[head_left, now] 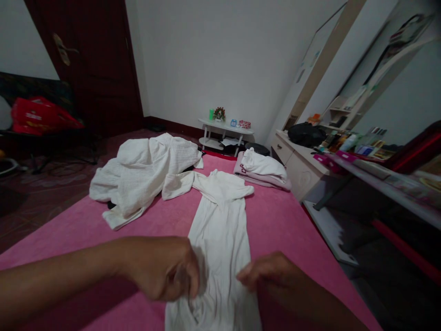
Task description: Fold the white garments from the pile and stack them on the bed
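A long white garment (220,220) lies stretched out lengthwise on the pink bed cover (282,216), its sleeves folded in at the far end. My left hand (165,269) is closed, pinching the garment's near left edge and bunching the cloth. My right hand (272,273) is closed on the near right edge. Both hands are at the near end of the garment, about a hand's width apart.
A crumpled heap of white cloth (144,172) lies at the far left of the bed. Folded white and pink clothes (263,168) are stacked at the far right. A cluttered dresser (310,156) stands right of the bed, a small white table (223,131) beyond, a dark door (93,59) back left.
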Motion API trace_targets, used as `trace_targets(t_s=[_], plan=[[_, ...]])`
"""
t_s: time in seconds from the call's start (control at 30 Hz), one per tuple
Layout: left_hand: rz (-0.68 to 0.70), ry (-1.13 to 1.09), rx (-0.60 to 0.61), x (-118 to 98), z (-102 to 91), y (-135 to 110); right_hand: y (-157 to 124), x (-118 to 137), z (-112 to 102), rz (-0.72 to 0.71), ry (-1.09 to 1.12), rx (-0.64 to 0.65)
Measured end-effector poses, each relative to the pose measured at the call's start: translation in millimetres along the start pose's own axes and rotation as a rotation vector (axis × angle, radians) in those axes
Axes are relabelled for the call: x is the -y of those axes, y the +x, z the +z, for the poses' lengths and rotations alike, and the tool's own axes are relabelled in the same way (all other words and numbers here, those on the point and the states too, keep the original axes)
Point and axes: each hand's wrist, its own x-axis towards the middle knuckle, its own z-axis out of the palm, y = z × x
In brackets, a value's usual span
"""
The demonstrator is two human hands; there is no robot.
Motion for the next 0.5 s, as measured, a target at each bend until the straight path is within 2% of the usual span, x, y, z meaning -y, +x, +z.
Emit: trace_targets(t_s=[0.07, 0.13, 0.2, 0.27, 0.37, 0.5], plan=[[-0.057, 0.038, -0.019, 15.6, -23.3, 16.3, 26.6, -7.1, -7.7, -0.046, -0.047, -0.127], [-0.121, 0.196, -0.205, 42.0, -46.4, 37.0, 53.7, -18.1, -6.7, -0.085, -0.171, -0.237], [-0.251, 0.395, -0.387, 75.8, -66.8, 57.3, 74.6, -31.3, 2.3, -0.112, -0.321, -0.219], [-0.426, 0.566, -0.506, 111.1, -83.4, 72.5, 86.7, -43.4, 14.9, -0.110, -0.456, -0.160], [-0.640, 0.705, -0.554, 154.7, -100.3, 82.7, 91.9, -54.4, 28.7, -0.088, -0.605, -0.132], [-0.781, 0.716, -0.576, 187.2, -111.2, 83.6, 90.7, -56.9, 30.4, -0.093, -0.642, -0.139]])
